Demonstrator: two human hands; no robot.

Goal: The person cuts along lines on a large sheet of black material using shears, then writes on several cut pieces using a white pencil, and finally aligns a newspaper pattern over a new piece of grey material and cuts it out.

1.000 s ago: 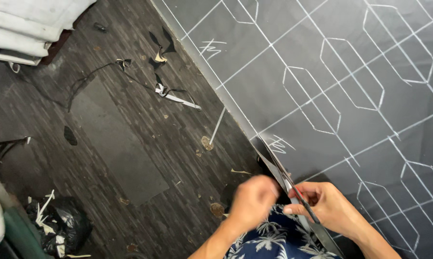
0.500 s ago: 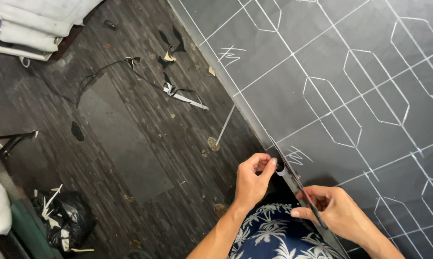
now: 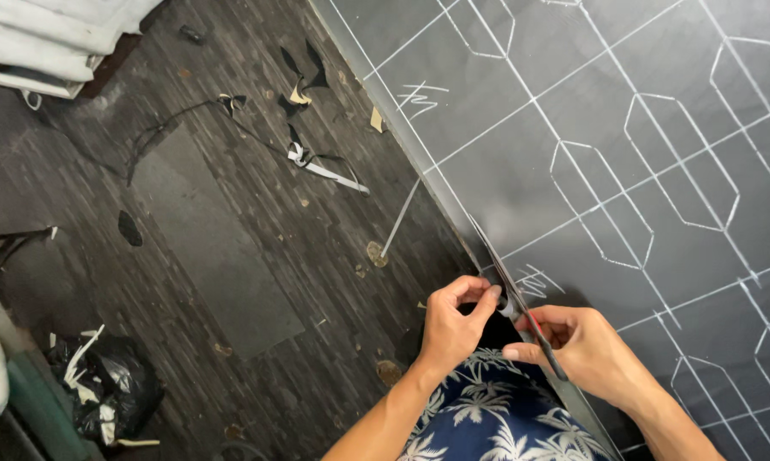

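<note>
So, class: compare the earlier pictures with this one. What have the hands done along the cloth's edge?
The left hand has moved up the edge of the dark cloth and now pinches it beside the scissors. The right hand still holds the scissors. Scraps on the floor lie unchanged.

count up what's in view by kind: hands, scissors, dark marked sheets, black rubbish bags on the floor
hands: 2, the left hand and the right hand
scissors: 1, held at the sheet's edge
dark sheet with white chalk lines: 1
black rubbish bag: 1
total: 5
</note>
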